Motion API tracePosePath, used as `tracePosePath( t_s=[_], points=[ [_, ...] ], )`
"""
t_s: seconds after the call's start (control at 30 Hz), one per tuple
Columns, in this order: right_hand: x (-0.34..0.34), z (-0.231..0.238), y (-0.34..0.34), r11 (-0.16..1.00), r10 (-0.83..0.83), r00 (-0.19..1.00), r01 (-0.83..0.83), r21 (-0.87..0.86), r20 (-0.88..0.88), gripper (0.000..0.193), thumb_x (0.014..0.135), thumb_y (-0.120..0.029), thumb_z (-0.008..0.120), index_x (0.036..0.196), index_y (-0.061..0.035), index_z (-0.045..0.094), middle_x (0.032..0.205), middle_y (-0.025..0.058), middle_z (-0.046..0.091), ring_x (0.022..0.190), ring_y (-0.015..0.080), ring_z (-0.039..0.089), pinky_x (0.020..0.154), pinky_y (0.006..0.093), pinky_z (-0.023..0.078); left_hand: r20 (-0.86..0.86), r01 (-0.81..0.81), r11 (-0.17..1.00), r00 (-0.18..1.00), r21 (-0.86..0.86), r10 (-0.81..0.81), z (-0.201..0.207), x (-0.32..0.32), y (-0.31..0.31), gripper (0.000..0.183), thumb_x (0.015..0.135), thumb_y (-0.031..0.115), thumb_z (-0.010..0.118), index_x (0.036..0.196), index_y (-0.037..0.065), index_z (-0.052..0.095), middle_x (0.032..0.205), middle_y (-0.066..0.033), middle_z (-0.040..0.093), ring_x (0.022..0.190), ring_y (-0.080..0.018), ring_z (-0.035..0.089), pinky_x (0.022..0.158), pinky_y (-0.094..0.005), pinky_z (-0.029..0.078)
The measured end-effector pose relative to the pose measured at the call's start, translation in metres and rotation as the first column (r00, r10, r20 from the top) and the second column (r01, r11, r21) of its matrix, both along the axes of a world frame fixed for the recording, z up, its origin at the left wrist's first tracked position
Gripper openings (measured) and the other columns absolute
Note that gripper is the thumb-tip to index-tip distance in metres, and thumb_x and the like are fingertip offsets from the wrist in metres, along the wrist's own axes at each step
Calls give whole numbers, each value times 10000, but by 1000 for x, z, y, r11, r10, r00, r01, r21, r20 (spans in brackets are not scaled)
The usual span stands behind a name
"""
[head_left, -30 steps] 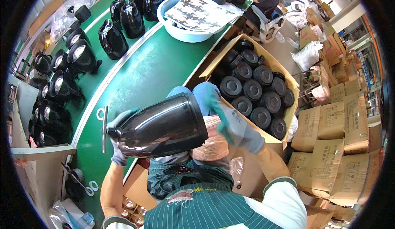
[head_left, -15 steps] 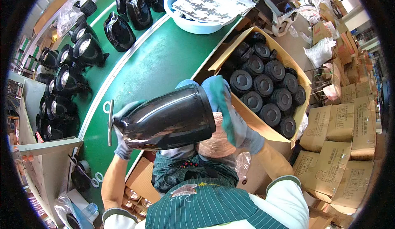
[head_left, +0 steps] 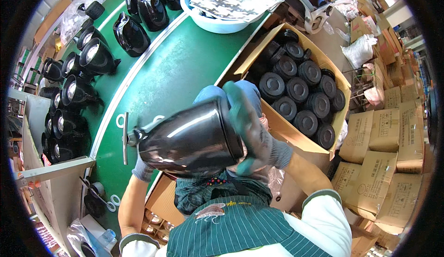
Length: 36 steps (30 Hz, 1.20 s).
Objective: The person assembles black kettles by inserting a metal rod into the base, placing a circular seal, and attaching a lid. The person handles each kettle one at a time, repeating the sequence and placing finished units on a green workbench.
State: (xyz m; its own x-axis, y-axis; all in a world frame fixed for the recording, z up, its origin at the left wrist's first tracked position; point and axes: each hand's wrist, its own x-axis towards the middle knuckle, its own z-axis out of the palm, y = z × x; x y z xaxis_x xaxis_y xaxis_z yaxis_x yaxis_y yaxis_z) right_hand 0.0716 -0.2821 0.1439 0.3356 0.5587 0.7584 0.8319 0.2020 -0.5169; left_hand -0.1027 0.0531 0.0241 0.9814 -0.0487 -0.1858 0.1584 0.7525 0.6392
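Note:
A glossy black jug body [head_left: 187, 139] lies on its side over my lap, its narrow end to the left and its wide rim to the right. My left hand [head_left: 147, 127], in a grey and green glove, holds the narrow end; the jug hides most of its fingers. A thin metal rod [head_left: 125, 139] is beside a small knob at that end; I cannot tell whether they are joined. At the wide end my right hand [head_left: 252, 130], gloved too and blurred, reaches round the rim, fingers above and thumb below.
A carton [head_left: 340, 132] of round black lids stands to the right, near stacked cartons [head_left: 384, 132]. Black jugs [head_left: 132, 35] stand on the green table [head_left: 185, 53], with a pale blue basin [head_left: 222, 25] at the back. More black jug bodies [head_left: 97, 58] line the left side.
My right hand has turned and closed round the wide rim, where it was stretched beside it before. The jug has shifted slightly downward and tilted a little.

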Motion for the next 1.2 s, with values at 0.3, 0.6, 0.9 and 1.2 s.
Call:
tracePosePath(
  t_s=[0.3,0.6,0.9,1.2],
  points=[
    [-40,24,-6,998,-16,651,-33,-49,-759,754,1080,-390,506,1638,5,190,1662,197,300,1517,291,347,1245,412,268,657,-704,-91,696,705,-291,157,50,-44,535,882,154,791,1360,-4,610,1176,-241,738,1039,-346,747,985,-450,570],
    [-27,63,-16,961,-197,979,181,-211,-55,1039,906,-790,426,1585,-8,332,1433,308,409,1256,474,461,1136,572,312,250,-273,545,961,793,118,85,15,-36,679,961,455,535,1413,-52,535,1353,-241,642,1220,-340,653,1065,-461,530],
    [-10,16,-38,997,-46,464,-27,-66,-885,804,995,-689,458,1548,-106,445,1526,149,483,1381,339,471,1185,518,358,299,-439,690,898,575,322,98,33,-102,719,984,563,519,1328,-63,598,1264,-255,674,1161,-360,681,993,-451,548],
    [14,-30,-68,997,16,412,-78,-18,-911,691,924,-447,705,1446,-19,554,1482,114,561,1390,252,509,1197,420,380,388,-459,-24,776,888,-496,76,-9,-117,811,626,152,858,1386,48,593,1474,-228,523,1370,-399,509,1153,-574,400]
  ],
)
